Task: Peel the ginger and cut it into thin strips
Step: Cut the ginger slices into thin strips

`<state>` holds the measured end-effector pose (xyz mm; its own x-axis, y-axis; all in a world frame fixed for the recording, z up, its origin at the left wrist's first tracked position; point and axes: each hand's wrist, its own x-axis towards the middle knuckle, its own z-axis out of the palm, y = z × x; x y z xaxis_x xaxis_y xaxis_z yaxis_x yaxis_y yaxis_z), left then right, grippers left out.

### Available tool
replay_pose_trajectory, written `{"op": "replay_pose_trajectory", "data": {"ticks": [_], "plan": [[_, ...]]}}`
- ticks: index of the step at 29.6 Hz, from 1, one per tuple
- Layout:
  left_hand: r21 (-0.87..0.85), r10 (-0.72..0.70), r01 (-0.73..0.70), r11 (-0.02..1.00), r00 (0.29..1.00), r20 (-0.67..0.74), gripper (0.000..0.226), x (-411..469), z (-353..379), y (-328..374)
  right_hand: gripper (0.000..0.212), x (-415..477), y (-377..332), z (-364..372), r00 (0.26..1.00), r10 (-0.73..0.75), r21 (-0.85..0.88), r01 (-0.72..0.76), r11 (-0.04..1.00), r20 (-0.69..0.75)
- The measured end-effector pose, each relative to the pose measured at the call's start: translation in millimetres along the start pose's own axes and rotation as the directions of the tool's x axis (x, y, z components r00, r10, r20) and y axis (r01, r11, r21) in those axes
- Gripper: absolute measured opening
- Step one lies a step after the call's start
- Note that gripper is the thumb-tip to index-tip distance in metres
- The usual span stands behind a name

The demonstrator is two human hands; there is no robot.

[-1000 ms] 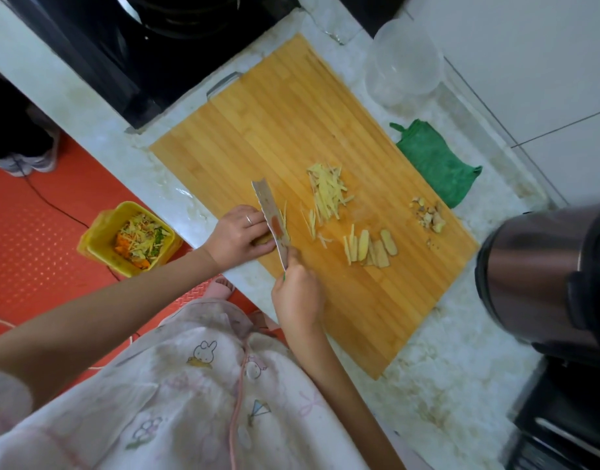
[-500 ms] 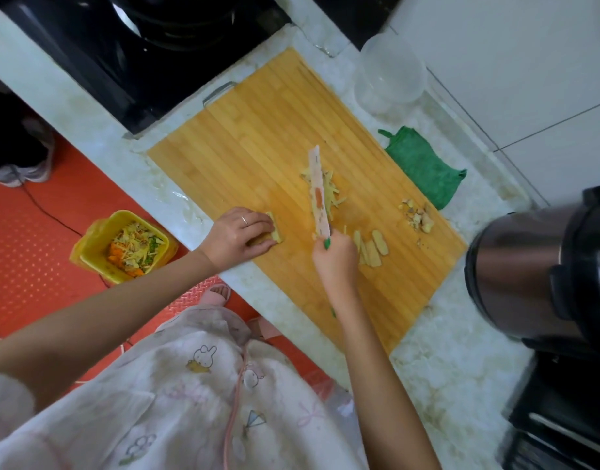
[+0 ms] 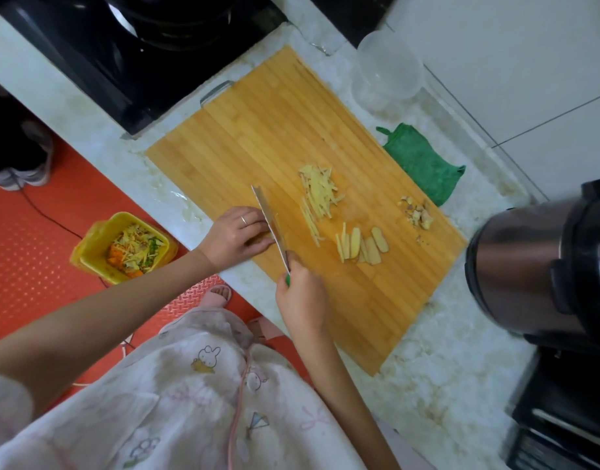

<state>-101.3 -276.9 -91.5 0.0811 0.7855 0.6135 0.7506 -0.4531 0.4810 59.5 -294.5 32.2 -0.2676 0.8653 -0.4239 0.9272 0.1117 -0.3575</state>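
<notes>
On the wooden cutting board [image 3: 258, 137] lie a pile of thin ginger strips [image 3: 319, 195], a few ginger slices [image 3: 363, 245] and a small heap of peel scraps [image 3: 417, 213]. My right hand [image 3: 302, 300] grips the green handle of a knife [image 3: 271, 225], whose blade stands edge-down on the board. My left hand [image 3: 237, 235] rests with curled fingers right against the blade's left side, pressing down a ginger piece that the fingers mostly hide.
A green cloth [image 3: 424, 164] and a clear plastic tub [image 3: 386, 69] lie beyond the board. A steel pot [image 3: 529, 266] stands at the right, a black stove [image 3: 139, 56] at the back left. A yellow waste bin [image 3: 122, 249] sits on the red floor.
The knife swung right to push cut strips toward the pile, then came back left. It now stands against my left hand, which stayed in place on the ginger.
</notes>
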Motion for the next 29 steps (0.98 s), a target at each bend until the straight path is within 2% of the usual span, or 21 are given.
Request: {"op": "replay_pose_trajectory", "data": {"ticks": [11,17,24,29], "plan": [[0.009,0.038,-0.038,0.999,0.999,0.003,0.013,5.4,-3.7,2.3,0.048,-6.3,-6.1,0.3,1.000,0.003,-0.018,-0.003,1.000,-0.003],[0.008,0.033,-0.033,0.999,0.999,0.007,0.017,3.9,-2.9,1.4,0.049,-4.7,-7.1,-1.1,1.000,0.030,-0.070,-0.029,0.997,0.011],[-0.011,-0.001,0.001,1.000,1.000,0.001,0.018,1.7,-1.6,0.3,0.048,-4.3,-6.8,-2.4,0.999,0.028,0.023,-0.029,0.999,0.032],[0.003,0.000,0.000,1.000,1.000,-0.008,0.019,1.7,-1.4,-0.3,0.046,-4.9,-5.5,-3.5,0.999,0.031,-0.021,-0.031,0.999,0.039]]}}
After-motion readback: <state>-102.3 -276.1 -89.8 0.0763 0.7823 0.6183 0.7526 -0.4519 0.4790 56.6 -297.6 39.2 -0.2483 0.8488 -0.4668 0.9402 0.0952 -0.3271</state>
